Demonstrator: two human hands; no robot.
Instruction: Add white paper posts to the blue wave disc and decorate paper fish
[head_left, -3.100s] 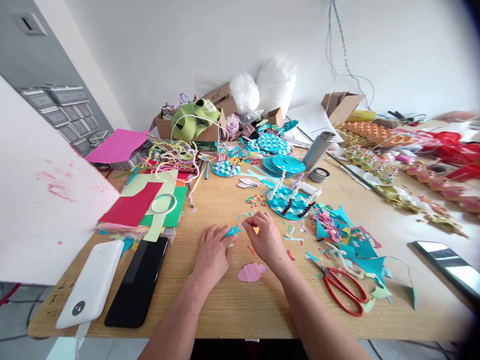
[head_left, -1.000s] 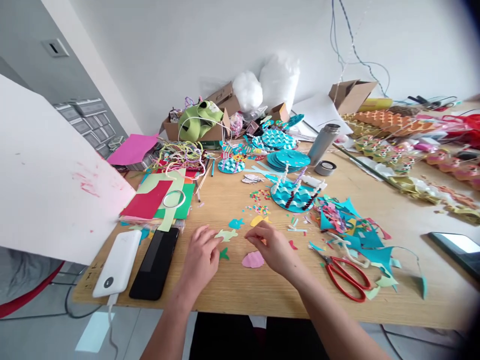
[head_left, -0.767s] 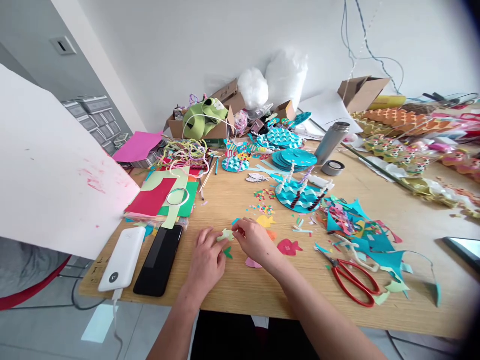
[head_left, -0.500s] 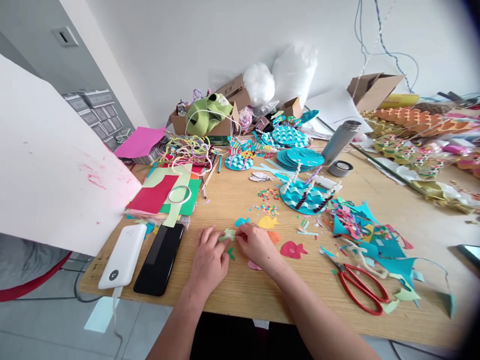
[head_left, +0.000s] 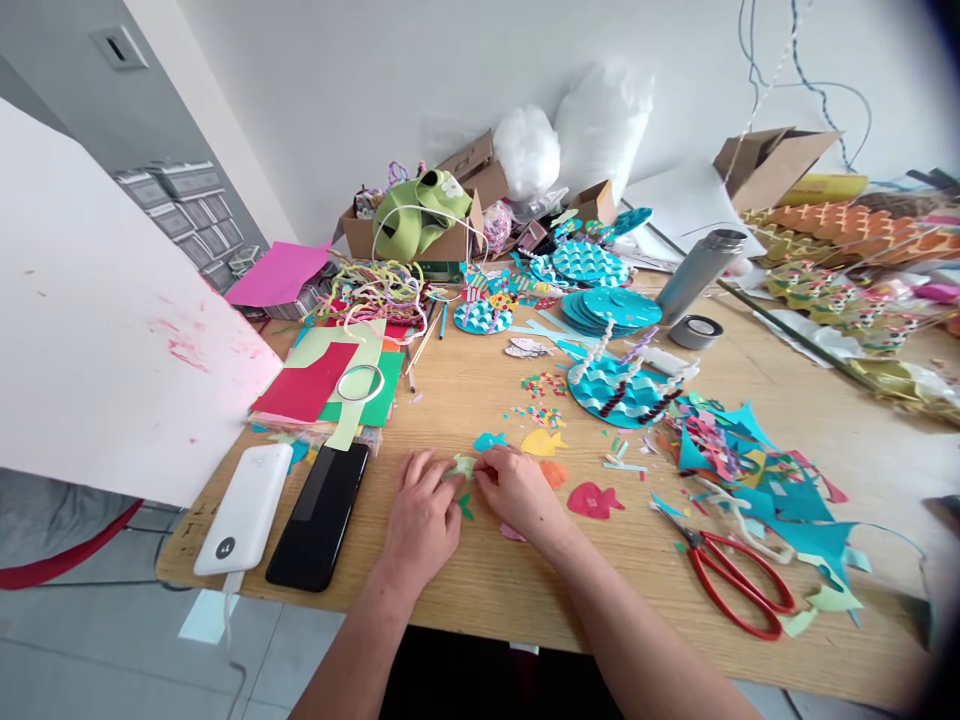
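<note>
A light green paper fish (head_left: pixel 463 466) lies on the table between my two hands. My left hand (head_left: pixel 424 512) rests palm down with its fingers spread, the index fingertip pressing the fish's left side. My right hand (head_left: pixel 517 488) has its thumb and fingers pinched together at the fish's right edge; what is in the pinch is hidden. Around the hands lie a blue paper fish (head_left: pixel 490 441), a yellow paper fish (head_left: pixel 543 442), an orange one (head_left: pixel 553 473), a red one (head_left: pixel 594 500) and a dark green one (head_left: pixel 466 507). A pink paper piece (head_left: pixel 513 533) is partly under my right wrist.
Red-handled scissors (head_left: pixel 739 590) lie at the right beside paper scraps (head_left: pixel 795 510). Behind are confetti bits (head_left: pixel 541 414), a blue wavy disc (head_left: pixel 592 390) with pipe-cleaner posts and a steel flask (head_left: pixel 697 275). At left are a black phone (head_left: pixel 319 520) and a white power bank (head_left: pixel 246 510).
The view has shifted slightly, so most things sit a little differently in the picture. Both hands stay at the light green fish with almost the same finger positions.
</note>
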